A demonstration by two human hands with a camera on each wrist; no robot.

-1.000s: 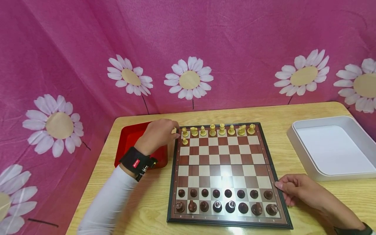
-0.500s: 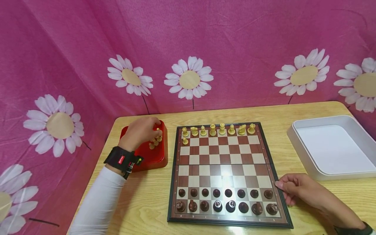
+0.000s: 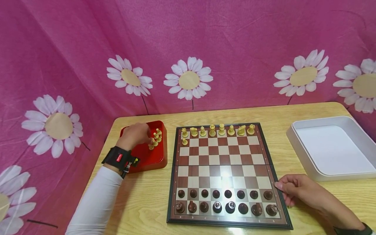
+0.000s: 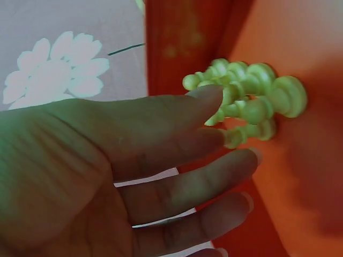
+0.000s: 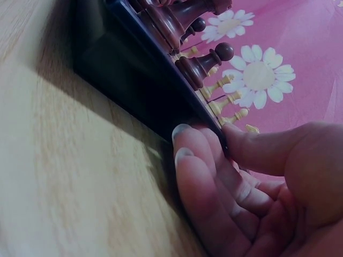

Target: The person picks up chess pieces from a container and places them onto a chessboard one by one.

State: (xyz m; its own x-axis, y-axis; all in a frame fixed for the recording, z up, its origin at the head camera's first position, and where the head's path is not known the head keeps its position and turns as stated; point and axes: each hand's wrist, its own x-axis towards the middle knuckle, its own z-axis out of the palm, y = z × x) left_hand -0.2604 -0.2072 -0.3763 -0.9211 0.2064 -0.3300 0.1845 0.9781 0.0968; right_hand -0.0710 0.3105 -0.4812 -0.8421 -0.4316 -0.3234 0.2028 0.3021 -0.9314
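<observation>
My left hand (image 3: 135,134) is inside the red tray (image 3: 151,160), left of the chessboard (image 3: 202,171). In the left wrist view its thumb and index fingertip are right at a cluster of pale yellow pawns (image 4: 289,97), a small gap showing between the two tips. The other fingers extend below, nearly straight. My right hand (image 3: 302,189) grips the board's right edge, thumb on top and fingers bent against the side. Pale yellow pieces line the far row, with a single yellow pawn (image 3: 184,142) in front at the left corner. Dark brown pieces (image 3: 204,206) fill the two near rows.
A white tray (image 3: 299,156) stands on the wooden table (image 3: 141,202) at the right. Behind and to the left hangs a pink curtain (image 3: 235,39) with white daisies, close to the table's far edge.
My left hand has moved from the board's far left corner back into the red tray, then slightly nearer me within it, uncovering several pawns. My right hand stays on the board's edge.
</observation>
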